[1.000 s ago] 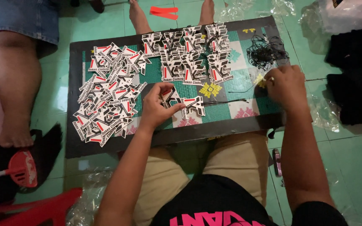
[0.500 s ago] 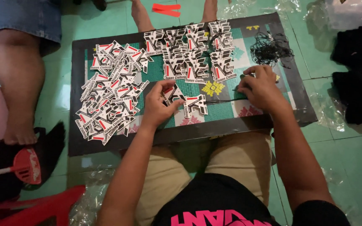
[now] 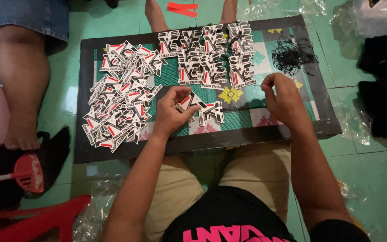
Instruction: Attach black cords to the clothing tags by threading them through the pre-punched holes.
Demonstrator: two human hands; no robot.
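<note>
The right hand [image 3: 285, 101] has come back from the far right edge of the low dark board [image 3: 202, 139], where it was reaching a second ago beside the tangle of thin black string [image 3: 294, 54]. It now hovers over the middle of the board with thumb and forefinger pinched together; a dark thread seems to run from that pinch toward the left, though it is too fine to be sure. The left hand [image 3: 171, 112] has barely shifted and grips, between thumb and fingers, a black, white and red die-cut card tag [image 3: 204, 110] at its left end, just above the board's near edge. So string and tag have been brought close together.

No box or tray holds anything here. The board carries it all: a loose heap of matching card tags [image 3: 119, 101] on the left, and neater overlapping rows of tags [image 3: 209, 56] along the far side. Another person's bare leg [image 3: 23, 85] stands to the left
</note>
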